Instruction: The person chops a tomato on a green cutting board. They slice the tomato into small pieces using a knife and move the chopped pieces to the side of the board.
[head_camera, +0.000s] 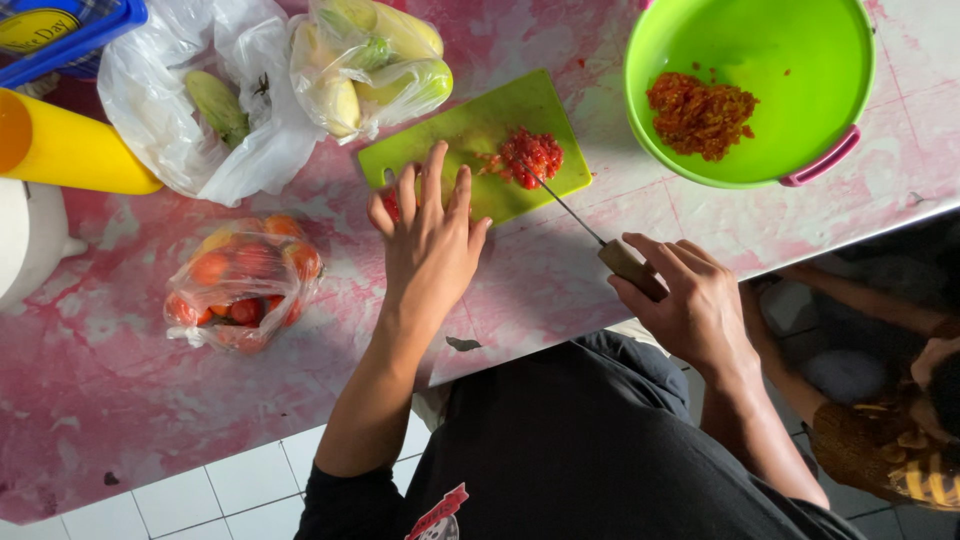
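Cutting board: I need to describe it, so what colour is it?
Light green cutting board, clearest in the head view.

Bright, soft daylight fills the head view, strongest toward the upper right, where the pink-mottled table (760, 215) washes out nearly white. The green bowl (770, 60) glows vividly, with a darker crescent of shadow inside its left wall. Shadows are soft-edged and fall leftward and toward the near edge; the left hand (428, 240) darkens the green cutting board (480, 135) beneath it. Clear plastic bags (180, 110) carry white glare patches. Focus is fairly sharp at the centre; the lower right corner is dim and murky
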